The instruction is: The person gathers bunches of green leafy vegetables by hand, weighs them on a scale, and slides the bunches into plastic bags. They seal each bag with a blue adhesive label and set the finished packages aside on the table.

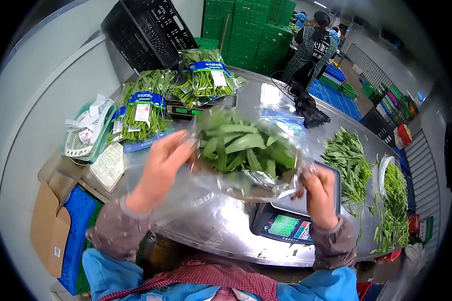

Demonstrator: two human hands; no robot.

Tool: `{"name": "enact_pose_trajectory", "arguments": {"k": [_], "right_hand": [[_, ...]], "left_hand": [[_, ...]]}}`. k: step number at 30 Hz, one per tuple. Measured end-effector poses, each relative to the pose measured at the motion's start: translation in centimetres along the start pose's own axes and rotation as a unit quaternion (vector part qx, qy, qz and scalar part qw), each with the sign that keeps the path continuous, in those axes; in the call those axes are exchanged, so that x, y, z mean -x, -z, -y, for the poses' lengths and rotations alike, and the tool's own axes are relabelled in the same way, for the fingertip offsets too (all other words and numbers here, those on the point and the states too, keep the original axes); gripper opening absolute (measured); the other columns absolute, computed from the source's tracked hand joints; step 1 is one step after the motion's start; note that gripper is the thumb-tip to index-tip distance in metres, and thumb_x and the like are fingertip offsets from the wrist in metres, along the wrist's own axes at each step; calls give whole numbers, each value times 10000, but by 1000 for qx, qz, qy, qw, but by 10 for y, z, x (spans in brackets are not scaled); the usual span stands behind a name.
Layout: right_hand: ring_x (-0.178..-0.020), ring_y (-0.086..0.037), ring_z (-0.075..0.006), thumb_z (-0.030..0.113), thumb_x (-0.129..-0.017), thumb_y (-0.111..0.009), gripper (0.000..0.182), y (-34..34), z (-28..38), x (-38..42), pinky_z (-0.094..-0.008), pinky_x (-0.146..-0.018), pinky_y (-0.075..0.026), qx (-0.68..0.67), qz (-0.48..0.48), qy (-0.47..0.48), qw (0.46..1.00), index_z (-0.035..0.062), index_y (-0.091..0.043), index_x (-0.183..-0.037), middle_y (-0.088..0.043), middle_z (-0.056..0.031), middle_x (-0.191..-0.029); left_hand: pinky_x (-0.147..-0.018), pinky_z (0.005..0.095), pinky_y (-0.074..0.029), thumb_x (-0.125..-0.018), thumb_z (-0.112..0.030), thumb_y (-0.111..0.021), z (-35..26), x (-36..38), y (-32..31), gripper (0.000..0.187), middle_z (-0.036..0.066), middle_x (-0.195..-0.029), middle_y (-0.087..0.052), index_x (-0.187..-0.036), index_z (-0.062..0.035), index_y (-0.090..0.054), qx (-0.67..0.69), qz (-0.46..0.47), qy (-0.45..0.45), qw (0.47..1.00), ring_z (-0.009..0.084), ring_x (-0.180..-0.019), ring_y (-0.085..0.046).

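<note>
Between my two hands a clear plastic bag [281, 181] is stretched above the metal table, with long-leafed greens [243, 145] inside it. My left hand [161, 168] pinches the bag's left edge, slightly blurred by motion. At the opposite edge my right hand [320, 193] is closed on the plastic, close over a digital scale [286, 226] with a lit green display. Filled, labelled bags of greens [143, 113] lie beyond my left hand. Another packed bag [206, 75] rests on a second scale [183, 110] farther back.
Loose greens [347, 163] and a long bundle of stems [392, 205] lie on the right of the table [206, 233]. A basket of labels [88, 130] stands at left, near a tilted black crate [148, 35]. Behind, a person [314, 50] stands by green crates [251, 35].
</note>
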State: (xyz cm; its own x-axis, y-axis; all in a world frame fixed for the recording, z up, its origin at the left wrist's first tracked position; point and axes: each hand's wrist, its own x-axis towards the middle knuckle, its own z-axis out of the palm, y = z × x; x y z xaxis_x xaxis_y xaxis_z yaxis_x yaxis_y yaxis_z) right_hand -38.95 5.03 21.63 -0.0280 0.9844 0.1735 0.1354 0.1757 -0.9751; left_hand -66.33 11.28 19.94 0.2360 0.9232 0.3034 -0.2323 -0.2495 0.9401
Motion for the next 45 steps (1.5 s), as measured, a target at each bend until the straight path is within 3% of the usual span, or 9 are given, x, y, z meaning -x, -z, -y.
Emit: {"name": "enact_pose_trajectory", "arguments": {"k": [8, 9, 11, 17, 21, 25, 31, 39, 45], "right_hand": [[-502, -500, -182, 107, -792, -454, 144, 20, 32, -14, -285, -471, -397, -135, -38, -92, 986, -23, -510, -766, -483, -77, -607], [-515, -510, -180, 117, -797, -457, 153, 19, 25, -17, -280, -478, -405, -107, 10, -145, 984, -23, -515, -777, -495, -76, -615], [-552, -537, -148, 167, -802, -482, 201, 10, 9, -21, -250, -515, -433, -27, 72, -262, 962, -25, -538, -801, -559, -76, -644], [-491, -567, -192, 161, -731, -595, 143, 22, 28, -56, -287, -491, -445, 530, 30, 162, 832, 40, -633, -796, -594, -76, -599], [-599, -578, -118, 8, -716, -585, 148, -1, 54, -82, -239, -559, -477, 275, 280, -9, 919, 2, -634, -856, -637, -68, -750], [-640, -589, -139, 150, -711, -645, 190, -13, 42, -85, -258, -590, -466, 288, 537, -70, 790, 44, -650, -868, -639, -55, -746], [-681, -592, -273, 227, -684, -619, 143, -35, 43, -58, -343, -604, -480, 515, 449, 185, 707, 104, -656, -748, -608, -94, -768], [-877, -533, -132, 261, -805, -583, 404, 63, 202, -137, -260, -769, -435, 302, -50, 335, 891, 15, -518, -1118, -566, -71, -949], [-898, -555, -151, 338, -781, -619, 573, 52, 186, -156, -285, -773, -465, 286, 136, 284, 905, 28, -419, -1219, -527, -108, -1099]], "left_hand": [[-607, 350, -457, -926, -354, -318, 18, -35, 31, 369, 95, -785, -584, -976, -46, -514, 424, 109, 26, 899, 235, -647, -560], [-513, 318, -468, -906, -261, -388, 31, -46, 13, 267, 85, -765, -550, -994, -53, -531, 416, -93, 125, 896, 201, -653, -556], [-758, 294, -468, -858, -123, -474, 256, -60, 47, 226, 93, -978, -573, -1054, -42, -553, 16, 133, -21, 991, 171, -912, -543], [-935, 312, -369, -904, -293, -430, 214, 10, 0, 419, 85, -1225, -482, -1244, -47, -422, 180, 289, 354, 871, 168, -1087, -473], [-941, 313, -364, -910, -318, -413, 224, 7, -2, 437, 79, -1232, -476, -1255, -50, -411, 194, 298, 368, 859, 168, -1098, -466], [-947, 314, -358, -916, -342, -396, 225, 8, -2, 455, 73, -1240, -470, -1267, -53, -400, 201, 296, 380, 853, 169, -1109, -460], [-992, 324, -305, -919, -428, -335, 178, 18, -1, 544, 67, -1316, -386, -1331, -76, -306, 244, 248, 435, 831, 176, -1192, -383], [-924, 290, -382, -914, -337, -405, 228, 22, 2, 467, 85, -1238, -466, -1245, -8, -412, 233, 264, 366, 861, 166, -1095, -471], [-911, 282, -401, -894, -355, -442, 210, 18, -9, 479, 92, -1204, -496, -1230, -14, -431, 280, 213, 395, 849, 161, -1047, -511]]}}
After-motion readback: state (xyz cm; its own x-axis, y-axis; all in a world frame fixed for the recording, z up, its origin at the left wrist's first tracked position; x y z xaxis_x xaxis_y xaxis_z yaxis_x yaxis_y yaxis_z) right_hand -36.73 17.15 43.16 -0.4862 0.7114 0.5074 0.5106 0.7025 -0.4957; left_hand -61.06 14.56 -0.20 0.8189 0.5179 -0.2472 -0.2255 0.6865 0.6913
